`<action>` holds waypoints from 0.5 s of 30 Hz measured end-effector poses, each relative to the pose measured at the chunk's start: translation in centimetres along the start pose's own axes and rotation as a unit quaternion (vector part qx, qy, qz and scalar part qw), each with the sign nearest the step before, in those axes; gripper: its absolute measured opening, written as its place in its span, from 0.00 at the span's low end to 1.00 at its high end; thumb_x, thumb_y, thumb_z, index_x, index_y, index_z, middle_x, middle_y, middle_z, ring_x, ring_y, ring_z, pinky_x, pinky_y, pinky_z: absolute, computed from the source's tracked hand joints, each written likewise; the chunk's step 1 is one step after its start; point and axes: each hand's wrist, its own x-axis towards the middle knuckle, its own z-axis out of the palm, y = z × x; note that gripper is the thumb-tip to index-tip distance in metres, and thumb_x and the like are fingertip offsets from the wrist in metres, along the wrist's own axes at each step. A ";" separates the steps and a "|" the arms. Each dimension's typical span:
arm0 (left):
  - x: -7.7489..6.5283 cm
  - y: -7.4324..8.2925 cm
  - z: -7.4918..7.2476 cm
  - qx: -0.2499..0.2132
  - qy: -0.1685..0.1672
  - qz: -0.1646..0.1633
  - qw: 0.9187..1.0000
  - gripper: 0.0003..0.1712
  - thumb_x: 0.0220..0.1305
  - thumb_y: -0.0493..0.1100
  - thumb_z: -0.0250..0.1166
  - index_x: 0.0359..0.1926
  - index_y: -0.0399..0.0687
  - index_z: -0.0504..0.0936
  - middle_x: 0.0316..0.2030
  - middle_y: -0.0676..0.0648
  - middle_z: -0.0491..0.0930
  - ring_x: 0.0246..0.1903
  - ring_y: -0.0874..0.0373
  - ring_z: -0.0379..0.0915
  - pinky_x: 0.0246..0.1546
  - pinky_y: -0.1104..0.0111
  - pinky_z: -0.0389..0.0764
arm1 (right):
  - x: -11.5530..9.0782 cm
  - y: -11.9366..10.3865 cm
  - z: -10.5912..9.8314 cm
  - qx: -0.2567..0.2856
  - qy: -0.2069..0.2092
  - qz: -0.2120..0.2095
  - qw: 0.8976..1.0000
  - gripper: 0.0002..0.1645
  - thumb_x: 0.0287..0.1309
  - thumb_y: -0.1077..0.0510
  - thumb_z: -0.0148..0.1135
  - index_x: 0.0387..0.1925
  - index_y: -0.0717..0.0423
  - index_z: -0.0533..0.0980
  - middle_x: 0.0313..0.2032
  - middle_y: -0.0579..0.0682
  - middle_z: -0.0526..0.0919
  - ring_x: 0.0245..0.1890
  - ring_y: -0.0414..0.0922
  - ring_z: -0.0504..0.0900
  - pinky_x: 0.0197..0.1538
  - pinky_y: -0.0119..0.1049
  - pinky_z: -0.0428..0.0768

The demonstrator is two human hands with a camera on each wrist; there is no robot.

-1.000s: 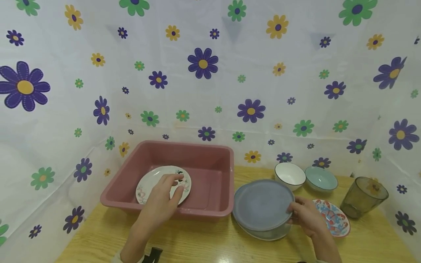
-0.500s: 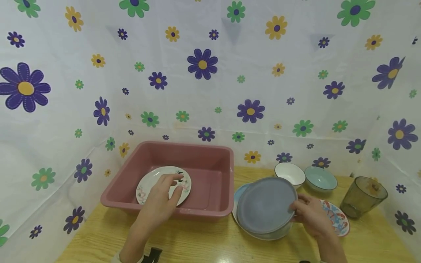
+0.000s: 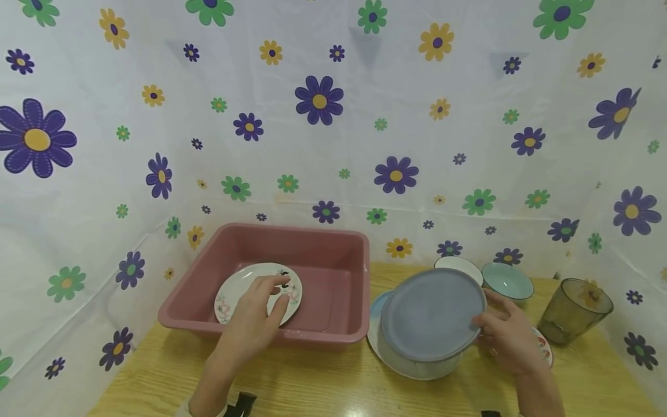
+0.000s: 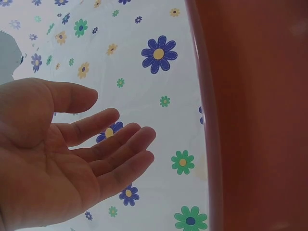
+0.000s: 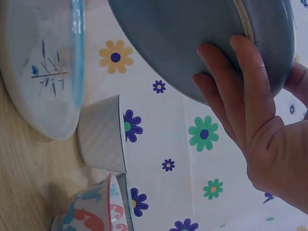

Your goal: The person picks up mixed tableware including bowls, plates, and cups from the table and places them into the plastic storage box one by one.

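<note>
My right hand (image 3: 513, 336) grips the right edge of a grey-blue plate (image 3: 432, 315), thumb on top. In the right wrist view its fingers (image 5: 250, 72) spread under the plate's underside. The plate is raised and tilted above a pale dish with a blue rim (image 5: 41, 72), which it partly hides in the head view. My left hand (image 3: 255, 318) is over the front rim of a pink basin (image 3: 333, 336), fingers loosely bent and holding nothing. Inside the basin, beyond that hand, lies a white oval-looking plate with a floral pattern (image 3: 234, 289).
Behind the raised plate stand a white bowl (image 3: 461, 265) and a light green bowl (image 3: 508, 281). A red-and-blue patterned bowl (image 5: 89, 209) is mostly hidden by my right hand in the head view. A tinted glass (image 3: 573, 313) stands at the right. A flowered curtain surrounds the wooden table (image 3: 312, 382).
The grey-blue plate has risen off the pale dish in my right hand and moved up and rightward, uncovering the dish's left side. My left hand has stayed put.
</note>
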 end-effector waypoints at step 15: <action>0.0 0.3 0.4 0.003 -0.001 0.017 1.000 0.17 0.67 0.34 0.61 0.56 0.37 0.77 0.52 0.41 0.78 0.51 0.45 0.78 0.50 0.52 0.79 | -0.6 -0.3 -1.5 0.141 -0.037 -0.056 0.988 0.32 0.64 0.73 0.51 0.62 0.45 0.59 0.34 0.51 0.87 0.27 0.44 0.87 0.35 0.35 0.86</action>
